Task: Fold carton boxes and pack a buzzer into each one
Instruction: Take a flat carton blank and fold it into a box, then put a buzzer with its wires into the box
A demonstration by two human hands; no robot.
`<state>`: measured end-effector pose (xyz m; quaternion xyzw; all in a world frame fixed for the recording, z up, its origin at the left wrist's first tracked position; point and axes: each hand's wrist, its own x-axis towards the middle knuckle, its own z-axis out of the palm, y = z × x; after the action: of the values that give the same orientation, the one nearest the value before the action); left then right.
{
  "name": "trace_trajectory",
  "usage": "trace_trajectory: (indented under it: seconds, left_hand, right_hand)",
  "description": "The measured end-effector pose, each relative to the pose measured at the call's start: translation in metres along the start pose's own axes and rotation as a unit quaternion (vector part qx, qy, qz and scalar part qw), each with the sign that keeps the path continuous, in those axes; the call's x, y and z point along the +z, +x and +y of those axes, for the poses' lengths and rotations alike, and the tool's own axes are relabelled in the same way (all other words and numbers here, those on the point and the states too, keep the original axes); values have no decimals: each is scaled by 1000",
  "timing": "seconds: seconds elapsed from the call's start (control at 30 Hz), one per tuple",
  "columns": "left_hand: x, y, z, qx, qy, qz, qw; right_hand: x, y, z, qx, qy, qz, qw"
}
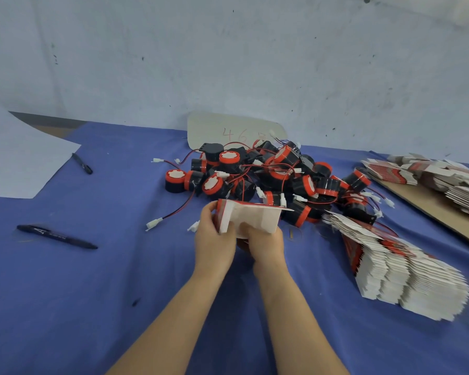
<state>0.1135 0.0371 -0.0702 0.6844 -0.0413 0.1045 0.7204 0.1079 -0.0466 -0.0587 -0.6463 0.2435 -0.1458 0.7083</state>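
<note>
Ana: What did the hands have hold of?

Ben: One part-folded carton box point(251, 216), white with a red edge, held up off the cloth. The left hand point(214, 234) was curled round its left end, up by the red corner. The right hand point(266, 239) gripped its lower right edge, thumb pressed on the white face. Both were closed on the card.

Ana: And the buzzers?

Ben: Heaped just beyond the grip was a pile of buzzers point(268, 174): black drums with red caps, red-and-black leads and white plugs tangled through them. The box's far edge overlapped the pile's near side in the view, but I couldn't tell whether they touched. One white plug point(194, 226) lay just left of the left hand.

Ana: More boxes?

Ben: A fanned stack of flat cartons point(406, 272) lay near the right hand, on its right. Further carton stacks point(444, 182) sat well beyond that on a brown cardboard sheet point(428, 209).

Ana: The surface?

Ben: A blue cloth point(92, 293) covered the table. Left of the grip lay a black pen point(57, 236). Farther off that way was a second pen point(82, 163), just beside a white paper sheet point(19, 158). Behind the pile a pale card point(236, 131) marked "46" in red stood against the wall point(228, 63) — whitish, scuffed, speckled with dark marks.
</note>
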Motion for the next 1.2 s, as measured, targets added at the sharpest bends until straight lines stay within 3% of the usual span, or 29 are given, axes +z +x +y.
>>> trace_trajectory:
  seconds: [0.13,0.2,0.33,0.43,0.53,0.6,0.67,0.77,0.87,0.93,1.2]
  left_hand:
    - [-3,-1,-1,84,39,-158,983]
    - [-9,3,4,115,62,-177,976]
    - [-21,15,5,67,21,-134,988]
    - [-31,21,2,-11,60,-32,998]
    - [-37,22,-4,-30,167,-11,985]
    - [-37,23,-8,-12,206,-30,978]
    - [-36,23,-11,12,238,-44,970]
    - [-38,24,-13,15,212,-22,977]
    - [-38,26,-12,-14,133,52,990]
    - [-38,28,-9,-32,73,92,993]
    - [-31,24,-8,-31,53,79,995]
  right_hand:
    - [-12,0,-8,6,71,-25,997]
    - [-14,1,-11,0,54,-68,996]
    - [-18,1,-14,-55,-48,-89,993]
    - [-29,8,-17,-144,-96,46,984]
    - [-43,16,-14,-146,-268,151,940]
    - [-44,17,-7,-79,-428,111,893]
    - [-39,15,-4,-53,-508,68,857]
    - [-37,11,-10,-59,-537,0,841]
    - [-42,3,-26,-71,-556,-100,822]
    - [-50,-5,-39,-74,-549,-116,825]
    - [-57,0,-42,-106,-549,12,829]
